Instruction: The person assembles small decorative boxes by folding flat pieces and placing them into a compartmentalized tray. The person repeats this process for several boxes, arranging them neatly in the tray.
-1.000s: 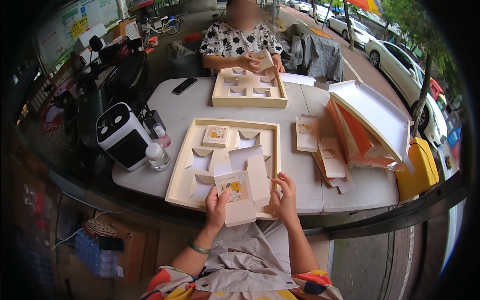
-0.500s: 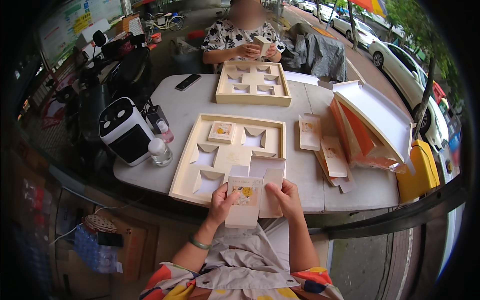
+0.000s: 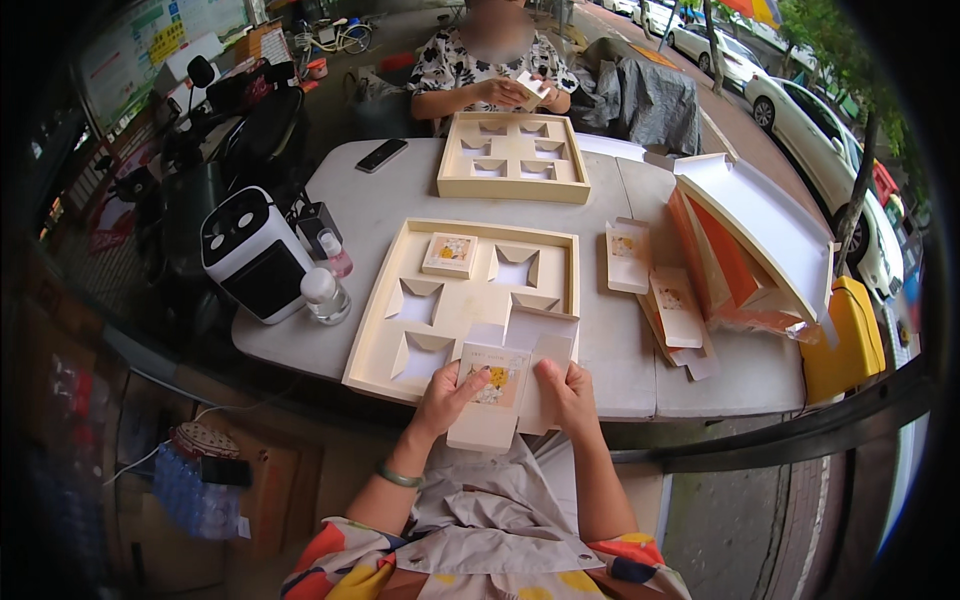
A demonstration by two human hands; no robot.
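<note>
Between my two hands is a partly unfolded cream carton (image 3: 487, 411) with a yellow floral picture on its front panel. My left hand (image 3: 440, 404) pinches its left edge, thumb on the picture. My right hand (image 3: 570, 397) grips the side panel, thumb on top; the flaps stand out at the far end. Just beyond it lies a cream tray box (image 3: 371, 345) with several square recesses. A small closed floral box (image 3: 450, 254) sits in its far left recess. The carton and my hands overlap the tray's near right corner.
Flat floral cartons (image 3: 628, 256) lie to the right, beside a stack of orange and white packaging (image 3: 755, 240). A white appliance (image 3: 257, 255) and a clear bottle (image 3: 325, 296) stand at left. Across the table (image 3: 340, 205), a person handles a small box (image 3: 533, 90) behind another tray (image 3: 515, 190).
My view has shifted slightly, and the table appears a little higher and to the right. Both hands keep hold of the carton, which tilts slightly more. The person opposite has turned the small box.
</note>
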